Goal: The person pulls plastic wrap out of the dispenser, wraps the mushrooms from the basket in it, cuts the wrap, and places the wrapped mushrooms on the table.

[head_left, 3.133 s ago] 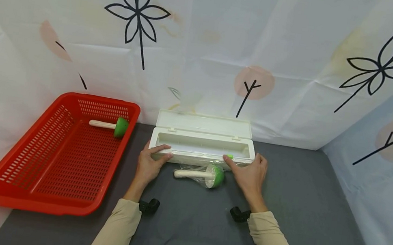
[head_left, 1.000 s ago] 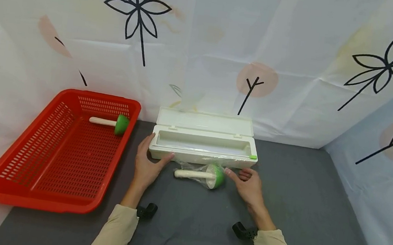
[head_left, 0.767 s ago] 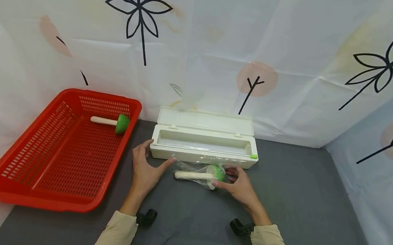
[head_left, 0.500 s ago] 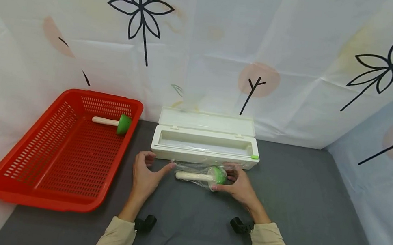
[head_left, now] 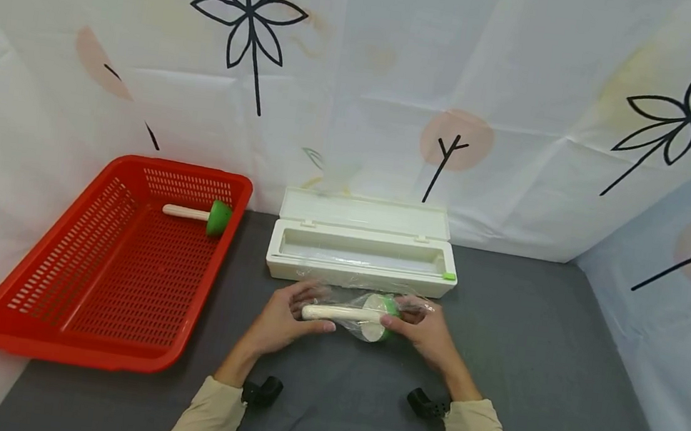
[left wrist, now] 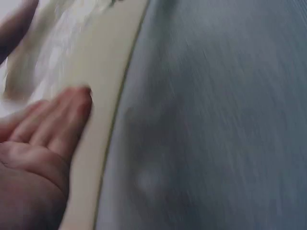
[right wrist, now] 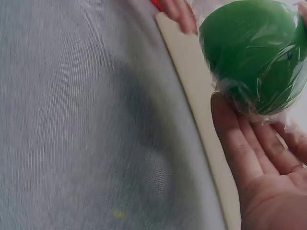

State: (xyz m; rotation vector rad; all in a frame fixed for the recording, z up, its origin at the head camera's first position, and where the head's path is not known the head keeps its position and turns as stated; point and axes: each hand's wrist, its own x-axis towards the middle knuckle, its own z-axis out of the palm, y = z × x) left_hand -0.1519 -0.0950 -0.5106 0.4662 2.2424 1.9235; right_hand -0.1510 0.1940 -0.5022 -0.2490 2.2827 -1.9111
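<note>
In the head view a mushroom-shaped thing (head_left: 343,314) with a white stem and green cap lies sideways in clear cling film (head_left: 355,296), in front of the white film box. The right hand (head_left: 425,329) grips its cap, thumb in front and fingers behind. In the right wrist view the wrapped green cap (right wrist: 254,52) lies against the fingertips. Around the stem's far left end is the left hand (head_left: 284,319), thumb in front and fingers behind, thumb and fingers spread apart. The left wrist view shows the blurred left hand (left wrist: 43,143) with fairly straight fingers beside the box.
The white film box (head_left: 360,275) stands lid up against the patterned backdrop, its green cutter slide (head_left: 449,276) at the right end. A red basket (head_left: 63,357) at the left holds another green-capped piece (head_left: 206,216). Grey cloth (head_left: 534,368) covers the table.
The right hand slid the cutter to the right end, then came left to grip the cap. The left hand left the box and moved right to the stem. The wrapped piece has tilted, showing its white underside.
</note>
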